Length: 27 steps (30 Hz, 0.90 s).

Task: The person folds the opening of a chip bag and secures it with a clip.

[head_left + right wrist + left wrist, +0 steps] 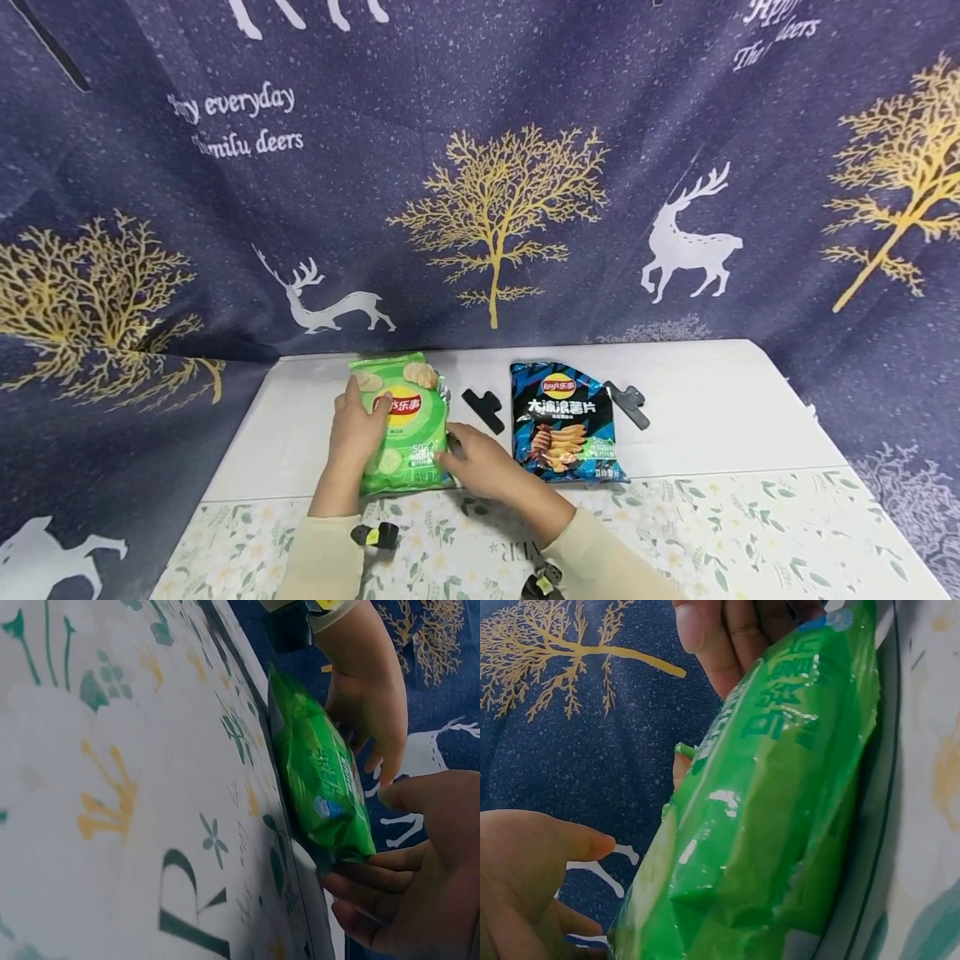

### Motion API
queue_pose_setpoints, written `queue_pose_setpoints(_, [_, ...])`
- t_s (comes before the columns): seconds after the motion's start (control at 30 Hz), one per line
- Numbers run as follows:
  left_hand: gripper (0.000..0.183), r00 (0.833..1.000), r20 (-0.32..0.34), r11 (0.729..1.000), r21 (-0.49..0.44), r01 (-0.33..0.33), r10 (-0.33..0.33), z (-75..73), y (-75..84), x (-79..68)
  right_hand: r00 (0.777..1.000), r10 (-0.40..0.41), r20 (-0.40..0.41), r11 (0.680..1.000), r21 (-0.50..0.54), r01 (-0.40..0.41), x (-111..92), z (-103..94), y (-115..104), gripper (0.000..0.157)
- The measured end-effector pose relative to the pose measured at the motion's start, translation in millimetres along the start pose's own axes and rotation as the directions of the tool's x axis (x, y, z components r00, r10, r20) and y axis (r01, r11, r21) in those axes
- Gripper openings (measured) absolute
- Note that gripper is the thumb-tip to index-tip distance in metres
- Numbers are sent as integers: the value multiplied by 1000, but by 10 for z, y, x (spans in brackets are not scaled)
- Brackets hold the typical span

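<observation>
A green chip bag (408, 454) lies face up on the left of the white surface. Spread over its left side is my left hand (363, 425), thumb and fingers apart and fairly straight. My right hand (480, 462) is at the bag's lower right edge. In the right wrist view its fingers (382, 881) reach to the bag's end corner while the thumb stays apart from them. The left wrist view has the green bag (742, 825) close up, with left fingertips partly hidden behind it. Between thumb and forefinger of the right hand is a dark patch I cannot identify.
A black and blue chip bag (562, 433) lies right of the green one. One black bag clip (485, 408) sits between the bags; another black clip (630, 404) touches or nearly touches the blue bag's right side. A floral cloth (712, 533) covers the near table; a deer-patterned curtain (570, 275) hangs behind.
</observation>
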<state>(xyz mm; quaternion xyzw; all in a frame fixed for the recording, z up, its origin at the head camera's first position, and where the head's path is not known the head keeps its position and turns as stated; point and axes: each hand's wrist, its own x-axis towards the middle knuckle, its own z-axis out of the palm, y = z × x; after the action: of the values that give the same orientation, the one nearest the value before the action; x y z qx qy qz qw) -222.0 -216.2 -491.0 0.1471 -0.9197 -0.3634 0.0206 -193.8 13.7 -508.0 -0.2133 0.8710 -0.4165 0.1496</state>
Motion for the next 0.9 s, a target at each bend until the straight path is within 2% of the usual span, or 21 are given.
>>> queue_pose_setpoints(0.5, [84,999,-41,996,-82,-18,15,-62,104,-72,999,30,26,974,224,-35,0,-10,49,68])
queue_pose_setpoints(0.73, [83,998,-65,995,-100,-25,18,-123,135,-115,1000,21,-2,945,326,-19,31,-9,48,62])
queue_pose_setpoints(0.9, [83,997,-81,993,-115,-22,13,-186,163,-139,999,15,-50,946,323,2,36,-22,32,54])
